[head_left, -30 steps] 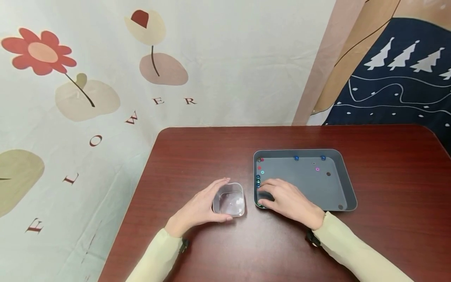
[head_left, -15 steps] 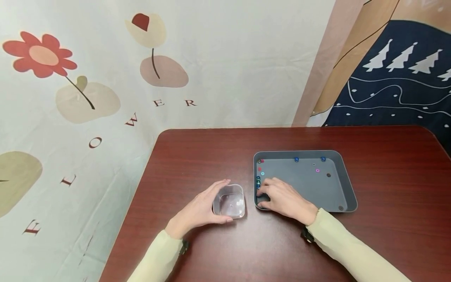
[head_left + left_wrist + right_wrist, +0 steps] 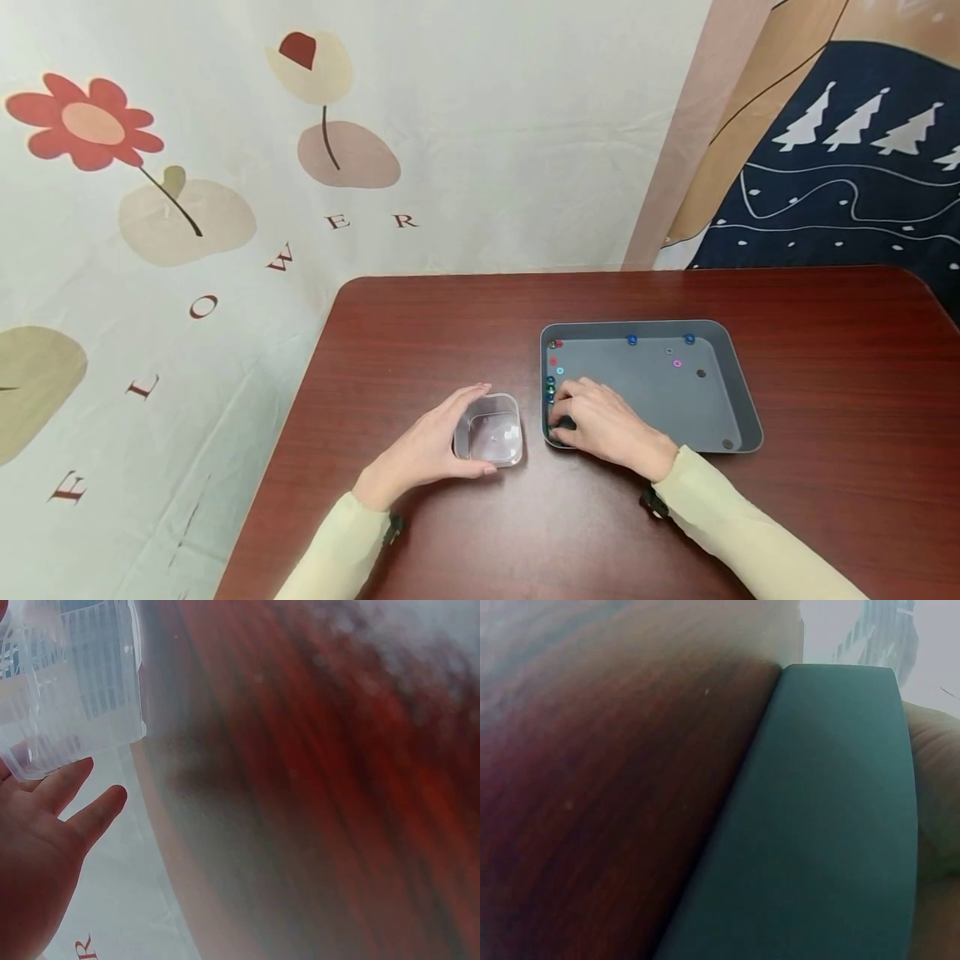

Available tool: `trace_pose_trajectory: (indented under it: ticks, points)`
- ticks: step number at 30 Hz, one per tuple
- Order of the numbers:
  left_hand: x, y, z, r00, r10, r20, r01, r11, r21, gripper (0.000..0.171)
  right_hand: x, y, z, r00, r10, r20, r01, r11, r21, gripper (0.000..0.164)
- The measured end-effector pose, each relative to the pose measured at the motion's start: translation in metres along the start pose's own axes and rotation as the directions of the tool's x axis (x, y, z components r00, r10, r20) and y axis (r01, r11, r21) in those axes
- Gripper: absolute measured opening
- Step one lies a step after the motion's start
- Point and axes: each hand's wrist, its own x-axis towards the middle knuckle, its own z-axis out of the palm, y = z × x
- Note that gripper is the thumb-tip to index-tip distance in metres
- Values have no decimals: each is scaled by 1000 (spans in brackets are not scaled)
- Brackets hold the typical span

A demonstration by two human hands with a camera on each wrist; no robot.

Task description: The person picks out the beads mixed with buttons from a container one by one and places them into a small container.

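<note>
- Step in hand looks like picking small bits out of the grey tray (image 3: 693, 412), w/ the clear container (image 3: 507, 423) held next to it, prob. to take them
- L hand (image 3: 420, 443): thumb & fingers curved round the container, which stands on the counter (image 3: 420, 350) just L of the tray
- R hand (image 3: 606, 425): down in the tray's near-L corner, fingers bent, thumb & index apart; can't tell if it's got anything pinched
- Blue/green beads (image 3: 551, 389) line the L wall just beyond the fingertips; blue bead (image 3: 633, 340) at far wall, pink ring (image 3: 677, 363) & dark disc (image 3: 701, 373) well over to the R
- Next move prob. calls for a fine pinch on one bit, then a lift clear of the wall, as beads could roll
- L wrist view gives the container side-on, w/ stripes (ribs or reflections, can't tell); head view only looks down into it
- R wrist view gives the tray's outer wall, smooth & plain, but it hides the fingertips & every bit inside; only head view has those
</note>
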Motion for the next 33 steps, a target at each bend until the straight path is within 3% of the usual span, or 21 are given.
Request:
trace_pose_trajectory:
  ticks: [9, 13, 21, 33]
  points:
    - [2, 1, 0, 1000, 15, -7, -15, 1000, -5, 108, -9, -8, -16, 993, 85, -87, -78, 994, 79, 12]
    - [4, 0, 0, 1000, 25, -6, -25, 1000, -5, 108, -12, -13, -23, 984, 95, -151, -77, 990, 120, 15]
    - [5, 1, 1, 999, 44, -14, -44, 999, -31, 107, -13, -30, -28, 961, 32, -273, 23, 981, 194, 17]
    - [2, -2, 2, 998, 58, -33, -60, 997, -44, 107, -2, -54, -4, 934, -93, -344, 173, 962, 210, 16]
